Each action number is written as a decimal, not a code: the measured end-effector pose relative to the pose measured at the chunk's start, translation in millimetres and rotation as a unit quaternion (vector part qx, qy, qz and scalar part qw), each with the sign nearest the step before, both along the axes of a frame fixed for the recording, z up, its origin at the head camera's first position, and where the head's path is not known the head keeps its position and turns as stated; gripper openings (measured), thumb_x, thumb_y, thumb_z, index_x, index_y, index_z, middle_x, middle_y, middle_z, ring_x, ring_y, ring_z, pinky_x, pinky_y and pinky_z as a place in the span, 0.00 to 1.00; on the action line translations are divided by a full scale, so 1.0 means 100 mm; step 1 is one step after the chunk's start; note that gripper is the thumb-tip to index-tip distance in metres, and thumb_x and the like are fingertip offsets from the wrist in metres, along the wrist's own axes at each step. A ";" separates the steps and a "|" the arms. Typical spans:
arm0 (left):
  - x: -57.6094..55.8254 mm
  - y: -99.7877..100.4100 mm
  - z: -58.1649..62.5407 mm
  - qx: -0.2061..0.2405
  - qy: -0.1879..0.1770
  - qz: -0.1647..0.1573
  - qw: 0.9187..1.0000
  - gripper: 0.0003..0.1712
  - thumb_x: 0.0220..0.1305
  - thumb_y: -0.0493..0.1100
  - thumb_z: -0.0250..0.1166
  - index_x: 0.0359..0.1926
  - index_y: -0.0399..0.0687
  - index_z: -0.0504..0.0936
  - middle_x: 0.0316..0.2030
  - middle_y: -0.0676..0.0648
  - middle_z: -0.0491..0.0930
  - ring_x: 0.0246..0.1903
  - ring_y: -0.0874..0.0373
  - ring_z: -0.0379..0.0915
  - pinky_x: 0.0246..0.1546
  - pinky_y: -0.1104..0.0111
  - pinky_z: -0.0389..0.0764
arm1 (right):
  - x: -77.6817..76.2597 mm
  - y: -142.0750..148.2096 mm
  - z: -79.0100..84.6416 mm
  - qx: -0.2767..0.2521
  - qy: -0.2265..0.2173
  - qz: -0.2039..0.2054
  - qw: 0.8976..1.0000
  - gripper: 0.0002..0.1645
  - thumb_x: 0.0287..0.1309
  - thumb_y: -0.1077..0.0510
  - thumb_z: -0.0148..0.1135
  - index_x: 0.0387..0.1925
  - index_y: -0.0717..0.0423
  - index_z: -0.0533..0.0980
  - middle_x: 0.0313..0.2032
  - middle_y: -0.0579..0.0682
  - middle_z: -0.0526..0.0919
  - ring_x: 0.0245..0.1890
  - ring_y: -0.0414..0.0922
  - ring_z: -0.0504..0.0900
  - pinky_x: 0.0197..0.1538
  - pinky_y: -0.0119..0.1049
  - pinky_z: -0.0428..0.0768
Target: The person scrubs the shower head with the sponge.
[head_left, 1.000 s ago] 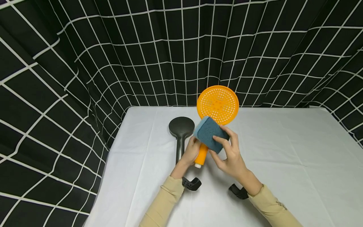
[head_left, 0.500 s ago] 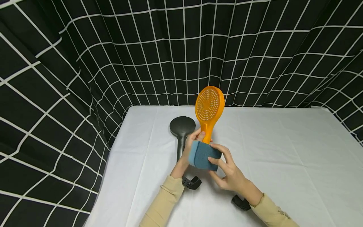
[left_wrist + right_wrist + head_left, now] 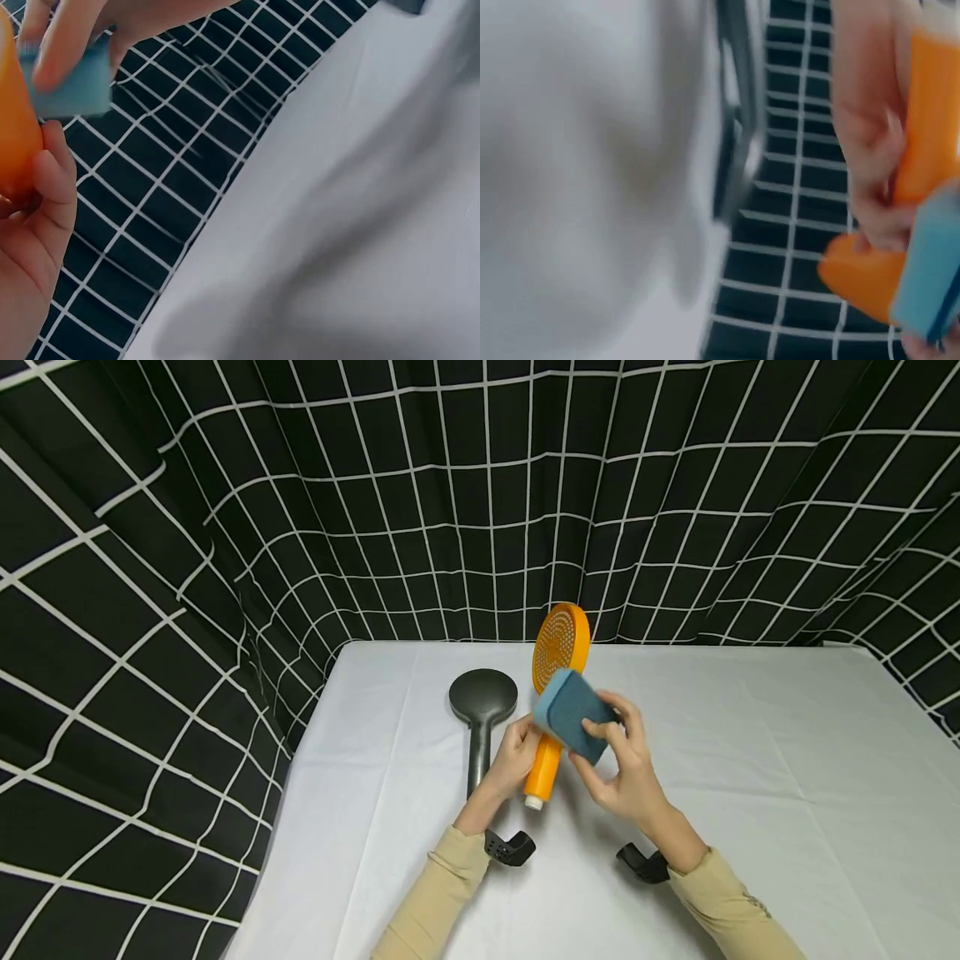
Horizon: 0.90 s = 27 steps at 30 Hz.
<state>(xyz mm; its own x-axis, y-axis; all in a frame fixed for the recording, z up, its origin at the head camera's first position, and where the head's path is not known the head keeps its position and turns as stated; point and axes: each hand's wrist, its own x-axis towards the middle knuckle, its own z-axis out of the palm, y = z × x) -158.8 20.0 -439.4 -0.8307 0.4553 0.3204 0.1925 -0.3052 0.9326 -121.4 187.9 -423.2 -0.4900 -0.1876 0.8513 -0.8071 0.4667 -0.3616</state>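
My left hand (image 3: 514,758) grips the handle of an orange handheld shower head (image 3: 543,770), raised over the table with its round perforated face turned to the left. A white threaded end shows at the handle's bottom. Between the thumb and fingers of my right hand (image 3: 633,770), a blue sponge (image 3: 576,717) with a darker scouring side is pinched against the neck, hiding part of it. In the left wrist view the sponge (image 3: 84,88) lies beside the orange handle (image 3: 13,127), above my left thumb. The right wrist view shows the sponge (image 3: 928,255) overlapping the shower head (image 3: 934,112).
A dark grey shower head (image 3: 483,695) lies on the white-covered table (image 3: 750,760), left of my left hand, its handle partly behind that wrist. Black curtain (image 3: 480,485) with a white grid stands behind and along the sides. Black straps' ends (image 3: 510,848) jut from both wrists.
The sponge went down to the handle's lower part, then back up to the neck. The shower head has turned from facing me to nearly side-on, my left hand keeping its grip.
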 end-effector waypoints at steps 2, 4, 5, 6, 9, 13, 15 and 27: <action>0.02 -0.04 0.07 0.000 0.005 0.004 1.000 0.16 0.71 0.34 0.42 0.46 0.19 0.67 0.31 0.42 0.74 0.27 0.66 0.71 0.30 0.74 0.74 | 0.08 -0.03 -0.04 0.030 0.030 0.069 0.997 0.22 0.57 0.50 0.59 0.35 0.69 0.75 0.52 0.77 0.64 0.52 0.64 0.66 0.58 0.36 0.65; 0.05 -0.07 0.15 -0.001 0.012 0.001 1.000 0.16 0.71 0.33 0.42 0.47 0.18 0.66 0.33 0.36 0.74 0.29 0.66 0.72 0.32 0.74 0.75 | 0.15 -0.06 -0.07 0.057 0.066 0.131 0.988 0.17 0.56 0.54 0.58 0.33 0.68 0.75 0.49 0.79 0.65 0.51 0.65 0.66 0.60 0.37 0.65; 0.06 -0.08 0.19 -0.007 0.016 0.000 1.000 0.17 0.71 0.33 0.41 0.49 0.18 0.66 0.34 0.32 0.73 0.30 0.66 0.72 0.33 0.74 0.75 | 0.16 -0.06 -0.07 0.067 0.086 0.153 0.982 0.15 0.56 0.56 0.58 0.33 0.68 0.75 0.48 0.79 0.65 0.51 0.65 0.66 0.61 0.38 0.65; 0.06 -0.08 0.22 -0.012 0.015 -0.001 1.000 0.18 0.72 0.34 0.39 0.49 0.18 0.66 0.34 0.30 0.72 0.30 0.66 0.72 0.32 0.75 0.75 | 0.17 -0.06 -0.07 0.074 0.103 0.164 0.978 0.14 0.55 0.57 0.57 0.32 0.68 0.75 0.47 0.80 0.66 0.50 0.65 0.67 0.61 0.39 0.64; 0.03 -0.06 0.14 -0.017 0.031 -0.006 0.999 0.20 0.74 0.36 0.40 0.54 0.21 0.66 0.35 0.28 0.71 0.30 0.66 0.71 0.32 0.74 0.75 | 0.11 -0.03 -0.06 0.062 0.114 0.134 0.982 0.15 0.56 0.57 0.57 0.32 0.69 0.75 0.47 0.80 0.66 0.50 0.67 0.66 0.60 0.39 0.64; 0.04 -0.04 0.16 -0.020 0.026 -0.006 0.999 0.20 0.73 0.34 0.39 0.58 0.20 0.63 0.36 0.24 0.71 0.29 0.59 0.73 0.31 0.74 0.75 | -0.04 0.07 -0.03 0.005 0.071 0.001 0.997 0.22 0.58 0.50 0.60 0.34 0.70 0.75 0.52 0.77 0.64 0.51 0.67 0.65 0.59 0.36 0.65; 0.06 -0.02 0.18 -0.029 0.016 -0.002 0.999 0.20 0.73 0.32 0.37 0.58 0.20 0.63 0.34 0.23 0.71 0.27 0.52 0.73 0.28 0.75 0.75 | -0.08 0.09 0.01 -0.021 0.045 -0.048 0.998 0.26 0.57 0.47 0.62 0.35 0.71 0.75 0.55 0.75 0.63 0.53 0.67 0.65 0.57 0.36 0.64; -0.07 -0.09 0.00 0.040 -0.018 -0.007 0.999 0.30 0.72 0.51 0.46 0.49 0.21 0.67 0.29 0.50 0.77 0.29 0.62 0.75 0.29 0.74 0.77 | 0.24 -0.11 -0.08 0.067 0.113 0.164 0.978 0.20 0.54 0.53 0.64 0.38 0.68 0.76 0.47 0.79 0.66 0.52 0.64 0.68 0.59 0.38 0.68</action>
<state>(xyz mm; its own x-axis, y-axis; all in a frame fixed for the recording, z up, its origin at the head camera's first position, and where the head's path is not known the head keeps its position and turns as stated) -165.6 10.9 -438.9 -0.8360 0.4410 0.3266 0.1546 -0.3817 0.9113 -97.0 177.3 -431.6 -0.1874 -0.4197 0.8881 -0.9734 0.2005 -0.1107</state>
